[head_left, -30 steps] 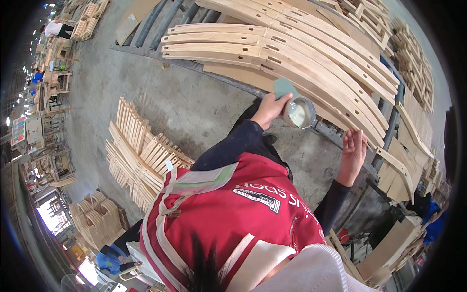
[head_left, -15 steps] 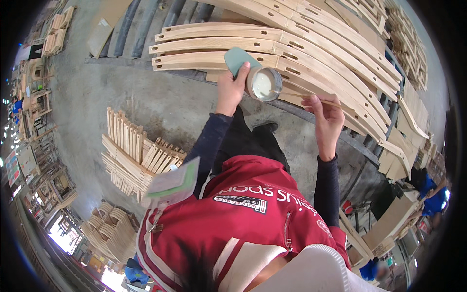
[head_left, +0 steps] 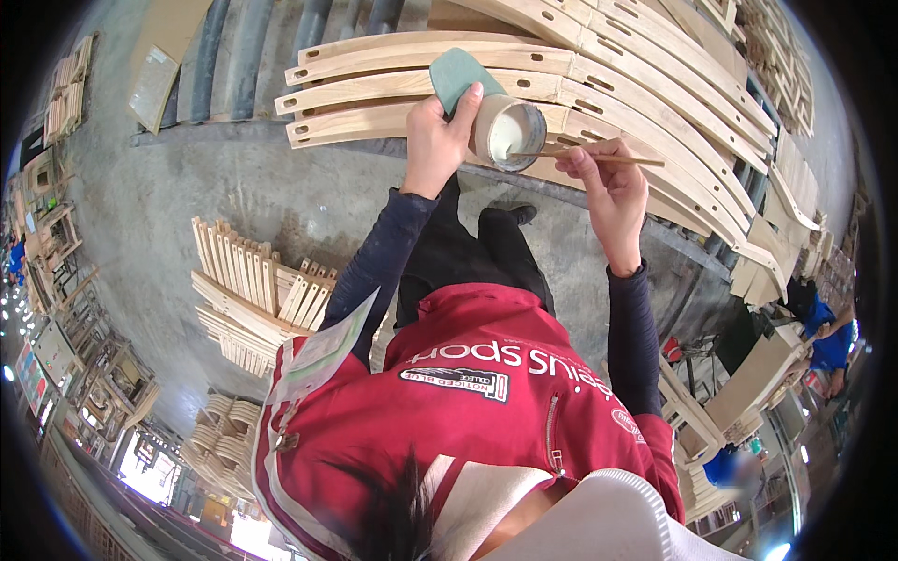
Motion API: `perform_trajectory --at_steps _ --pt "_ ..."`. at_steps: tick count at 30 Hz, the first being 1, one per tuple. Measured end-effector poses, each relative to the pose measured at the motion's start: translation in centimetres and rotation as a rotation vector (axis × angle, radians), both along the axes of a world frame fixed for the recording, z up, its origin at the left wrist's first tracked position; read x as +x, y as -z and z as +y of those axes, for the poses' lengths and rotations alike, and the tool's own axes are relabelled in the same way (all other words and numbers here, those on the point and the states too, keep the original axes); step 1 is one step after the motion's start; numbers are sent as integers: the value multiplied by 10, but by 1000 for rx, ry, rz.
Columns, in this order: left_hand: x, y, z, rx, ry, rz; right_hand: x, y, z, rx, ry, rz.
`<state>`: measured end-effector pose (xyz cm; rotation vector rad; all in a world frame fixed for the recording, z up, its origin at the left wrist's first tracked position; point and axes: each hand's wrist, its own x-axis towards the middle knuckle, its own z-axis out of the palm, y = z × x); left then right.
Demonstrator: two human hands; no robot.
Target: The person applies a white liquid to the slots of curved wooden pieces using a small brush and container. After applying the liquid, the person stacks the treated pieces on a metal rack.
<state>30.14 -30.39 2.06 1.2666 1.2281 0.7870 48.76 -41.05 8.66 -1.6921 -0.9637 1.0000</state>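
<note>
My left hand (head_left: 435, 145) is closed around a small round tub (head_left: 485, 126) tilted toward the right, with whitish paste inside. Between the same thumb and fingers sits a flat grey-green pad (head_left: 456, 73) that sticks up past the tub's far side. My right hand (head_left: 613, 192) pinches a thin wooden stick (head_left: 642, 161), whose tip reaches into the tub's mouth at the paste. Just beyond both hands, long curved wooden rails (head_left: 402, 61) with oval slots lie side by side.
Dark conveyor rollers (head_left: 253, 56) run under the rails, with a brown board (head_left: 154, 79) at far left. Slatted wooden pieces (head_left: 248, 290) are stacked on the floor to the left. A co-worker in blue (head_left: 831, 346) is at the far right, near wooden furniture parts.
My right hand has shifted slightly left, closer to the tub, and the stick lies more level. The tub has moved a little upward in view, still in my left hand.
</note>
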Motion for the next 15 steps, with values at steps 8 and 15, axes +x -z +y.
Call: perform_trajectory --at_steps 8,15 --pt "-2 10 15 -57 -30 -38 8 5 9 -92 127 283" --pt "-5 28 20 -7 -31 65 12 26 8 -99 206 516"
